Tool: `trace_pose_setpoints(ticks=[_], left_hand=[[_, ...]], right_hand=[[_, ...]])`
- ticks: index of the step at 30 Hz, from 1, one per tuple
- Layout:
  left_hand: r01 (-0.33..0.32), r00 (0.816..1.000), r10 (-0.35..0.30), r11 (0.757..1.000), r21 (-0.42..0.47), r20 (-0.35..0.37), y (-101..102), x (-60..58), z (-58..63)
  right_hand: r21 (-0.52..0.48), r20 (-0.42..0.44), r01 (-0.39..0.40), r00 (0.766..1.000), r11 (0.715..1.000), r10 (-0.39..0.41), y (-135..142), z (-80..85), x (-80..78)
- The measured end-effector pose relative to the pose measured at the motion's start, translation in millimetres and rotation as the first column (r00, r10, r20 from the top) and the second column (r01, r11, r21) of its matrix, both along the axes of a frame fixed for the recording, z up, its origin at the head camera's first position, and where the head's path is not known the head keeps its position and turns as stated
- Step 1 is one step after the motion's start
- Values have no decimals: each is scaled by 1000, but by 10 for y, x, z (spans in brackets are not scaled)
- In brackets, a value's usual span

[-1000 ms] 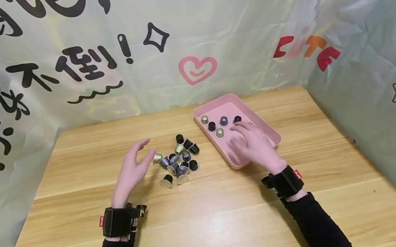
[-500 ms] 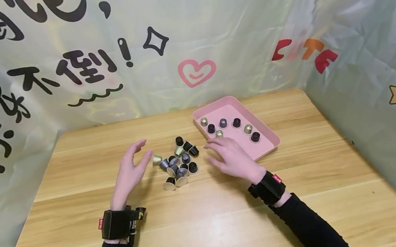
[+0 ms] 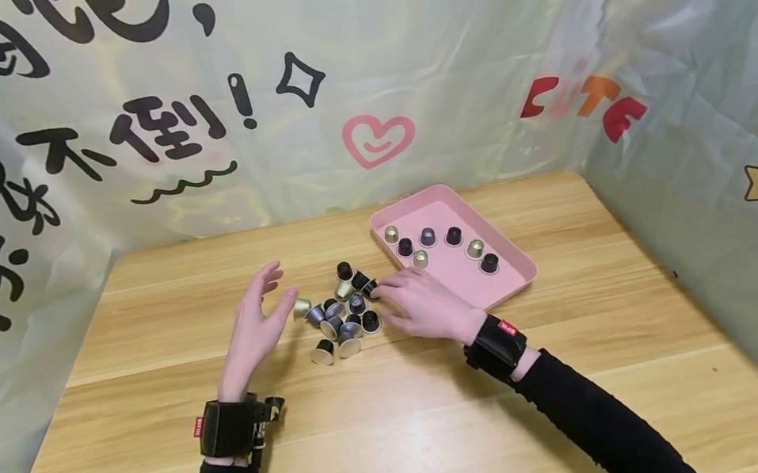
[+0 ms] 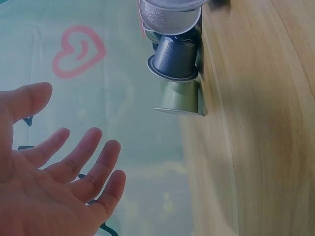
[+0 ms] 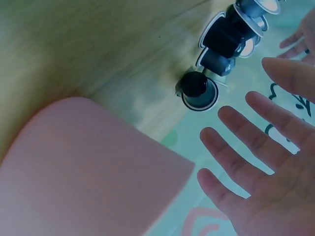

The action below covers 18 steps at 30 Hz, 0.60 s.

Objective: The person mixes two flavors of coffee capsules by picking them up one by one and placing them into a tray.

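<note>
A loose pile of coffee capsules (image 3: 331, 327), in black, grey-blue and pale gold, lies mid-table. Just left of it my left hand (image 3: 254, 329) hovers with thumb and fingers spread, nearest a pale gold capsule (image 3: 302, 307); its palm holds nothing in the left wrist view. My right hand (image 3: 427, 302) is at the pile's right side, fingertips close to the black capsules (image 3: 360, 279). In the right wrist view its fingers (image 5: 246, 142) are extended and apart, with nothing held. Whether they touch a capsule in the head view, I cannot tell.
Behind and right of my right hand lies a pink tray (image 3: 433, 209) with several capsules standing in it, such as a black one (image 3: 489, 263). My right hand overlaps its near left edge. A printed cloth (image 3: 463, 113) hangs along the table's back.
My right hand has moved left from over the tray to the pile, uncovering a gold and a black capsule in the tray. The left hand has barely moved. One near black capsule rolled slightly.
</note>
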<state>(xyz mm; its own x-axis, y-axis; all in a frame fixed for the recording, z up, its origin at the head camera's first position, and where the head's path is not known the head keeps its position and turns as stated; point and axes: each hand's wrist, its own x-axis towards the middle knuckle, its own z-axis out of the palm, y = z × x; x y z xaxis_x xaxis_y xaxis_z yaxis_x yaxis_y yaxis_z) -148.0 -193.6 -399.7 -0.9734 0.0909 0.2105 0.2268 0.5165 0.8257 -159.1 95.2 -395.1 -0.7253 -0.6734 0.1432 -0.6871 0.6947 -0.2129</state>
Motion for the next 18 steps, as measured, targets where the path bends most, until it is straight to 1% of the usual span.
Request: trace_pose_setpoints(ticks=[7, 18], left_hand=[[0, 1000, 0, 1000, 9, -10, -6, 5, -7], [6, 1000, -6, 1000, 7, 16, 2, 1, 6]], right_hand=[[49, 54, -21, 998, 999, 19, -91, 15, -9], [155, 89, -22, 996, 988, 8, -194, -53, -33]])
